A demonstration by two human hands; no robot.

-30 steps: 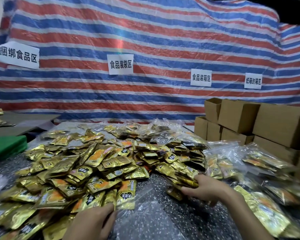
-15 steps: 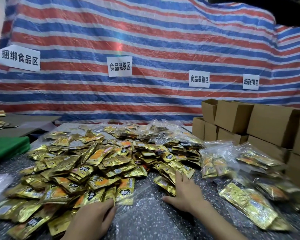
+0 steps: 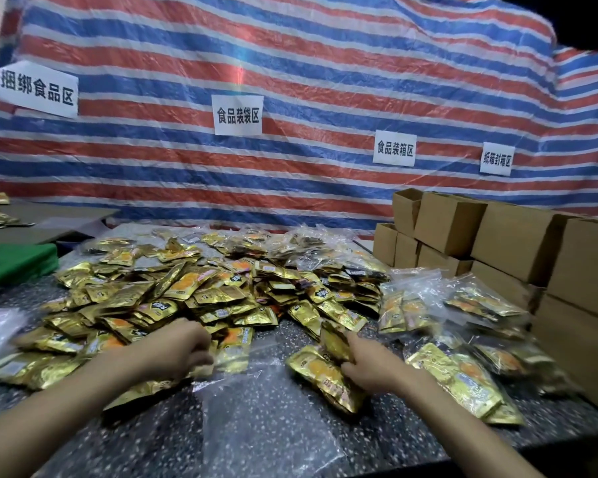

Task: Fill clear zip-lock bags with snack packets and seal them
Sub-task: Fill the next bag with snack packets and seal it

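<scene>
- Since half a second ago, in the head view, my right hand point(image 3: 366, 369) has pulled back from the heap's edge toward me and brought a clutch of gold packets point(image 3: 320, 372) with it. My left hand point(image 3: 183, 350) has moved up from the bottom of the picture to the near edge of the heap.
- The right hand's fingers are curled on that clutch. One packet stands tilted against the fingertips, and the others lie flat under the palm side on the speckled table point(image 3: 145, 446).
- The left hand's fingers are curled too. Motion blur stops me telling whether they pinch the bag's lip, hold a packet, or hold nothing.
- The clear zip-lock bag point(image 3: 259, 412) lies flat on the table between my two forearms. Its far end reaches up toward the left hand, and the clutch sits just right of that end.
- The heap of loose packets point(image 3: 173, 298) spreads across the table beyond both hands and touches the left one.
- Filled bags point(image 3: 463, 377) lie to the right of the right hand, close by it.
- Cardboard boxes point(image 3: 504, 236) are stacked at the far right.
- A green board point(image 3: 14, 263) lies at the far left.
- A striped tarp point(image 3: 290, 81) hangs behind, with paper signs point(image 3: 237, 114) stuck on it.
</scene>
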